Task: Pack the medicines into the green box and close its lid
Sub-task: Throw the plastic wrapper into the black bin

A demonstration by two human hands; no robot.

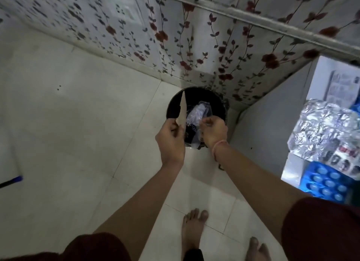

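Black and round, the waste bin (196, 116) sits on the pale floor tiles (78, 114) at about twelve o'clock from your feet, tucked into the corner where the flowered wall (194, 46) meets a white cabinet side (272, 124). Both your arms reach out over it, which reads as clearing rubbish, not packing.

Your left hand (171, 140) pinches a pale, pointed scrap of card or paper (183, 112) between thumb and fingers, its tip standing up over the bin's mouth; holding it there means it should fall inside when you let go. Your right hand (213, 131), with a pink band at the wrist, is curled over the bin at one o'clock. Its fingers look closed on the edge of crumpled clear plastic (198, 114), but whether you grip that wrapper or only touch it cannot be told, since the knuckles hide the fingertips.

The medicines are well apart from your hands, at three o'clock on the white surface (292, 171): crinkled silver foil strips (321, 128), a printed strip below them, and a blue blister pack (327, 184) nearest you. No green box appears anywhere in view, so it likely lies beyond the right edge. By my judgement none of the packing is shown as done; drop the waste, then turn right to the strips.
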